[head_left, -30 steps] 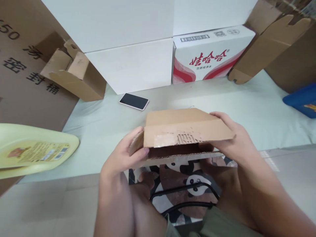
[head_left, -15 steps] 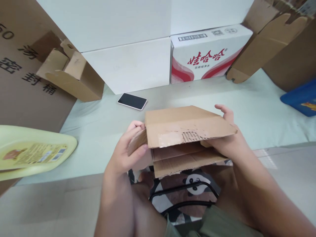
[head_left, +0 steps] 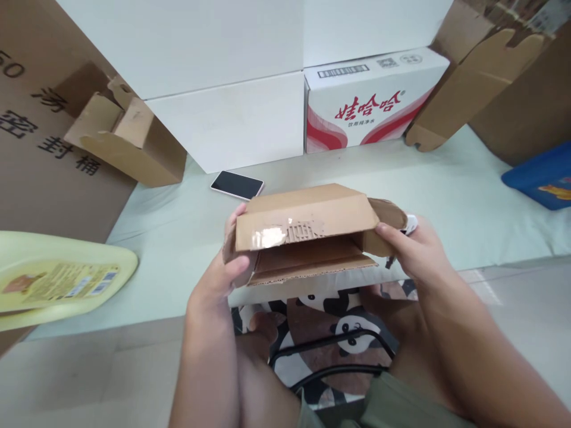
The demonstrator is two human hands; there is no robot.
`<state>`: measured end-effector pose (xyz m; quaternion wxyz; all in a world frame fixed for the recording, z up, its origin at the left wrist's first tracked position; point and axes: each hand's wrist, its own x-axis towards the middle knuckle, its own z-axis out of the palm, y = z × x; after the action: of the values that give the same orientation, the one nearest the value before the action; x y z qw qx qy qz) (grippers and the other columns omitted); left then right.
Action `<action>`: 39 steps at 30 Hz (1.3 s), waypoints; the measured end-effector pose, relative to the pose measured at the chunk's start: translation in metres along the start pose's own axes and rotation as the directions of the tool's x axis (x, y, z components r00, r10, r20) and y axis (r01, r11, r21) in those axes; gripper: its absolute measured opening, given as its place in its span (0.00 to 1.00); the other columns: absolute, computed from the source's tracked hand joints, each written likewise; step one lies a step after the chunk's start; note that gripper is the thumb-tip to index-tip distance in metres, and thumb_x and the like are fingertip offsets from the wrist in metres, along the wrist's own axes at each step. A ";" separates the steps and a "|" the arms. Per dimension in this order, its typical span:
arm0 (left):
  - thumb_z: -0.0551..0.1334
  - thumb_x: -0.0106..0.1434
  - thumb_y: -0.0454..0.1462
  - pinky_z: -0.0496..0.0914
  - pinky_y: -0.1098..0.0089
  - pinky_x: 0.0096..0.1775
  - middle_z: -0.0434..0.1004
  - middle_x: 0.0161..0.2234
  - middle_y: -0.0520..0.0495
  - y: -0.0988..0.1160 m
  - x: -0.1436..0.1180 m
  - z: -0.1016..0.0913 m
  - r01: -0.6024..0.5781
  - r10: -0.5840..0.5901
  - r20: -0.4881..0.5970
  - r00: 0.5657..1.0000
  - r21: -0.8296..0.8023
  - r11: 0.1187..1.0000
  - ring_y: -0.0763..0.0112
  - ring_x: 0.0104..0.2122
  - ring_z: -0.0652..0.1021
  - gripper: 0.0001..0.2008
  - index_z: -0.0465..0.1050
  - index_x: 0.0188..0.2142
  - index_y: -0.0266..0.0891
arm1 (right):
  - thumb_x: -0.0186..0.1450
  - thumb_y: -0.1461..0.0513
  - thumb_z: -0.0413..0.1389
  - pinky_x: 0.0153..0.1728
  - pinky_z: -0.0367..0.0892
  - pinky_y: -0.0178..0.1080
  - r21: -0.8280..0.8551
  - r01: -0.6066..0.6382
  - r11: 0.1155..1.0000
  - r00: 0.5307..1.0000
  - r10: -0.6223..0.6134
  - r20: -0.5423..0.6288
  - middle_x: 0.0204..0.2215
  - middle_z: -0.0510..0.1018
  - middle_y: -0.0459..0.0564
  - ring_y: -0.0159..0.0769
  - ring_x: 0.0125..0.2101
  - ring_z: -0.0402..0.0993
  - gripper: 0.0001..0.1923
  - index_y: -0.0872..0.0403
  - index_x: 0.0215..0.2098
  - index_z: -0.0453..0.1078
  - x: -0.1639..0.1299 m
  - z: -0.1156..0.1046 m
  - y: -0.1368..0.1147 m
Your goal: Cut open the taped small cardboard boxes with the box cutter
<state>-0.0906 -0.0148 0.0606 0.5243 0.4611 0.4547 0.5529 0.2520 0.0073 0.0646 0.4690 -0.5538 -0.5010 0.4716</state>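
I hold a small brown cardboard box [head_left: 307,229] in front of me, above my lap and the front edge of a pale green surface [head_left: 446,190]. Its front flap bears torn tape and ripped paper, and the box gapes open below it. My left hand [head_left: 218,279] grips the box's left end with the thumb on the side flap. My right hand [head_left: 413,252] holds the right end, its thumb on the side flap there.
A black phone [head_left: 237,185] lies behind the box. White boxes [head_left: 232,119] and a red-and-white printed carton [head_left: 370,104] stand at the back. Brown cartons [head_left: 120,139] flank both sides. A yellow bottle [head_left: 57,282] lies left, a blue item [head_left: 542,175] right.
The box has been turned and squared up: the front flap came down and left, the right side flap folded in. My right hand shifted from under the box to its right end.
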 end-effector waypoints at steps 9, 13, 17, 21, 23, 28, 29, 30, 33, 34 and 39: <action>0.76 0.53 0.47 0.52 0.44 0.72 0.54 0.76 0.41 0.008 0.002 -0.021 -0.094 0.047 0.138 0.989 0.354 0.931 0.41 0.76 0.54 0.38 0.71 0.63 0.50 | 0.61 0.47 0.67 0.23 0.62 0.39 -0.195 0.143 0.970 0.986 -0.158 -0.060 0.21 0.66 0.43 0.34 0.23 0.61 0.19 0.50 0.27 0.69 -0.008 0.005 -0.010; 0.69 0.59 0.38 0.55 0.43 0.71 0.60 0.74 0.37 0.019 0.001 -0.019 -0.165 0.077 0.182 0.980 0.545 0.822 0.44 0.74 0.59 0.29 0.72 0.60 0.46 | 0.61 0.45 0.66 0.22 0.61 0.39 -0.185 0.154 0.971 0.986 -0.163 -0.035 0.20 0.62 0.42 0.34 0.22 0.59 0.21 0.49 0.26 0.66 -0.009 0.008 -0.008; 0.67 0.62 0.36 0.63 0.46 0.68 0.65 0.70 0.35 0.027 -0.002 -0.019 -0.179 0.073 0.204 0.976 0.566 0.805 0.46 0.72 0.65 0.23 0.74 0.57 0.44 | 0.61 0.44 0.66 0.25 0.59 0.40 -0.188 0.162 0.969 0.983 -0.175 -0.054 0.21 0.63 0.43 0.35 0.24 0.59 0.21 0.49 0.27 0.67 -0.008 0.007 -0.001; 0.71 0.63 0.46 0.71 0.52 0.63 0.69 0.68 0.34 0.031 -0.004 -0.021 -0.120 0.062 0.128 0.990 0.518 0.847 0.48 0.66 0.72 0.21 0.77 0.54 0.45 | 0.63 0.46 0.65 0.28 0.60 0.41 -0.208 0.157 0.965 0.980 -0.179 -0.092 0.22 0.64 0.43 0.38 0.26 0.63 0.19 0.48 0.27 0.67 -0.006 0.007 0.004; 0.70 0.64 0.52 0.74 0.54 0.58 0.76 0.63 0.35 0.032 -0.005 -0.022 -0.082 0.059 0.061 0.996 0.510 0.856 0.49 0.61 0.77 0.20 0.80 0.50 0.44 | 0.63 0.46 0.65 0.28 0.60 0.41 -0.213 0.166 0.963 0.977 -0.190 -0.100 0.21 0.64 0.43 0.38 0.25 0.62 0.20 0.48 0.27 0.67 -0.005 0.008 0.005; 0.70 0.62 0.58 0.76 0.62 0.41 0.84 0.36 0.45 0.027 -0.006 -0.028 -0.070 0.150 -0.146 0.978 0.449 0.891 0.60 0.37 0.80 0.22 0.83 0.39 0.43 | 0.61 0.44 0.66 0.25 0.59 0.40 -0.178 0.185 0.967 0.979 -0.197 -0.055 0.20 0.64 0.43 0.36 0.23 0.60 0.22 0.49 0.25 0.68 -0.007 0.010 0.001; 0.71 0.60 0.58 0.75 0.64 0.38 0.82 0.32 0.47 0.025 -0.006 -0.028 -0.092 0.181 -0.182 0.966 0.412 0.906 0.63 0.33 0.79 0.21 0.83 0.36 0.43 | 0.60 0.43 0.66 0.25 0.59 0.40 -0.165 0.191 0.968 0.979 -0.200 -0.044 0.20 0.65 0.43 0.36 0.23 0.61 0.22 0.49 0.25 0.68 -0.007 0.010 0.000; 0.73 0.59 0.57 0.73 0.66 0.35 0.80 0.29 0.48 0.024 -0.005 -0.028 -0.117 0.210 -0.218 0.953 0.376 0.919 0.66 0.30 0.77 0.20 0.82 0.33 0.43 | 0.60 0.43 0.66 0.24 0.59 0.40 -0.157 0.196 0.968 0.979 -0.203 -0.029 0.21 0.65 0.43 0.36 0.23 0.61 0.22 0.49 0.25 0.67 -0.007 0.010 -0.001; 0.76 0.55 0.54 0.72 0.69 0.33 0.80 0.29 0.50 0.024 -0.003 -0.027 -0.156 0.253 -0.284 0.925 0.323 0.933 0.69 0.29 0.76 0.17 0.82 0.32 0.44 | 0.61 0.42 0.66 0.23 0.58 0.39 -0.167 0.195 0.966 0.981 -0.195 0.018 0.20 0.63 0.43 0.35 0.23 0.60 0.24 0.49 0.24 0.65 -0.009 0.009 -0.005; 0.78 0.54 0.52 0.73 0.68 0.35 0.82 0.31 0.50 0.026 -0.003 -0.026 -0.168 0.265 -0.288 0.920 0.321 0.932 0.68 0.32 0.78 0.16 0.83 0.32 0.45 | 0.60 0.42 0.66 0.23 0.57 0.39 -0.181 0.189 0.965 0.982 -0.186 0.036 0.20 0.63 0.43 0.35 0.23 0.59 0.25 0.49 0.24 0.64 -0.009 0.009 -0.007; 0.80 0.49 0.50 0.74 0.58 0.56 0.85 0.48 0.44 0.029 -0.004 -0.034 -0.116 0.167 -0.204 0.965 0.239 0.964 0.55 0.54 0.80 0.20 0.84 0.39 0.46 | 0.58 0.38 0.66 0.22 0.56 0.38 -0.219 0.169 0.961 0.981 -0.143 0.131 0.19 0.61 0.43 0.33 0.21 0.57 0.30 0.49 0.22 0.60 -0.009 0.005 -0.014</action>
<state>-0.1289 -0.0203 0.0840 0.3734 0.4842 0.5359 0.5821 0.2447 -0.0004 0.0784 0.4083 -0.5350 -0.6203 0.4030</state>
